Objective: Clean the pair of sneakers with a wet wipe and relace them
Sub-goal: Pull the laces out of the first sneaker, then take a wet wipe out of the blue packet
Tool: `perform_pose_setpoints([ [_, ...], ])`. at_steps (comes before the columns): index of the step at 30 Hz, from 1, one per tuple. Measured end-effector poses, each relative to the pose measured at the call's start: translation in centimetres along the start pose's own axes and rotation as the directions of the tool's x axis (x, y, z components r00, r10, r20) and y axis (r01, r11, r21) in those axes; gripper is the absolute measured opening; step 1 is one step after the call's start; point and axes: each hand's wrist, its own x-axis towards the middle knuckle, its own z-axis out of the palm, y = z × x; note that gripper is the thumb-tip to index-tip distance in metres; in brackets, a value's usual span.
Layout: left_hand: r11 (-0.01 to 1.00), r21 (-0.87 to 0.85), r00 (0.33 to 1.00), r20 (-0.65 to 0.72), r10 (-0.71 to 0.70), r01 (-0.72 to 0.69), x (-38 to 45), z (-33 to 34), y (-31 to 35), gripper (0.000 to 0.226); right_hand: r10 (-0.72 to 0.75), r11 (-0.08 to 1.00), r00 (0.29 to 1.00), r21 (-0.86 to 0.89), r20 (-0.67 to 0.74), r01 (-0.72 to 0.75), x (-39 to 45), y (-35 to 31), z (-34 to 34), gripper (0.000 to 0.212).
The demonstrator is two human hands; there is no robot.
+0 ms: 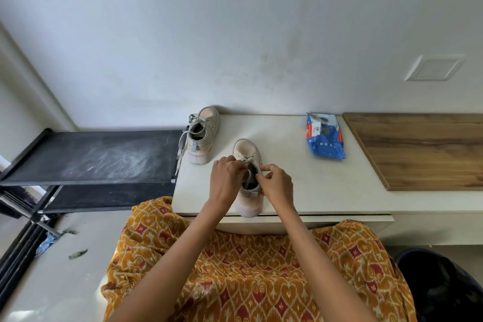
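Laces were the business in hand. The near sneaker stood on the white table, heel toward the person and toe toward the wall, with both hands at its opening. The left hand had its fingers curled in over the tongue area, and the right hand pinched at the right edge of the collar; each grip seemed closed on a stretch of lace, though the hands covered most of it and what exactly each held could not be made out.

The other sneaker sat well apart, at the far left corner of the table, its laces hanging loose, one trailing over the table's edge beside the black rack. The blue pack of wipes lay to the right, near the wooden board, and no wipe was out in view.

Judging from this, the step was handling the laces of the near sneaker, more likely loosening or unthreading than finishing, since nothing showed wiping under way. The next move would call for working the lace through the top eyelets one side at a time, keeping the shoe steady with the other hand, before reaching across for the wipes. Most of the task appeared to lie ahead.
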Motion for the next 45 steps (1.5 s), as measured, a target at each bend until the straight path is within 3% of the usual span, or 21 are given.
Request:
perform_pose_setpoints([
  [3,0.991,0.050,0.992,0.030,0.122,-0.124,0.0,-0.3,-0.1,0.008,0.004,1.000,1.000,0.012,0.009,-0.004,0.2,0.1,0.0,0.027],
  [6,0.944,0.124,0.946,0.155,0.284,-0.304,-0.4,-0.3,-0.1,0.018,0.004,1.000,1.000,0.002,0.004,-0.004,0.2,0.1,0.0,0.029],
  [9,0.920,0.232,0.931,0.263,0.253,-0.315,-0.2,-0.1,0.4,0.025,0.009,0.999,1.000,0.035,0.016,-0.010,0.0,0.0,-0.1,0.028],
  [13,0.910,0.252,0.932,0.238,0.272,-0.330,-0.3,0.6,1.0,0.024,0.007,0.995,0.999,0.103,0.049,-0.012,0.3,0.3,0.0,0.025],
  [17,0.971,0.133,0.979,0.011,0.202,-0.201,0.0,1.8,1.0,0.019,-0.069,0.996,0.997,0.062,-0.028,0.071,1.3,1.4,-0.7,0.021],
  [21,0.984,-0.090,0.987,-0.068,0.147,-0.153,2.0,3.5,4.0,0.018,-0.069,0.995,0.991,0.070,-0.111,0.077,3.2,2.7,-1.7,0.015],
  [24,0.977,-0.211,0.999,0.005,0.046,-0.044,4.1,6.4,7.0,0.018,-0.085,0.996,0.988,-0.026,-0.128,0.082,5.1,4.3,-2.2,0.017],
  [28,0.971,-0.195,0.970,0.221,-0.096,0.141,7.9,11.5,9.2,0.031,-0.110,0.987,0.963,-0.138,-0.247,0.078,9.2,7.1,-3.7,0.033],
  [31,0.958,-0.184,0.940,0.303,-0.156,0.218,10.6,14.7,10.3,0.034,-0.065,0.980,0.941,-0.199,-0.331,-0.002,13.2,9.2,-5.4,0.043],
  [36,0.938,-0.230,0.933,0.310,-0.182,0.259,14.0,18.7,11.4,0.033,-0.033,0.926,0.978,-0.374,-0.206,-0.048,18.3,13.3,-7.0,0.047],
  [41,0.935,-0.252,0.942,0.285,-0.176,0.250,14.6,20.5,11.5,0.047,-0.192,0.896,0.972,-0.429,-0.137,0.117,17.3,15.6,-6.2,0.027],
  [45,0.983,-0.090,0.964,0.230,-0.135,0.159,13.3,20.8,10.8,0.058,-0.315,0.886,0.939,-0.398,-0.137,0.239,13.7,14.9,-5.6,0.016],
])
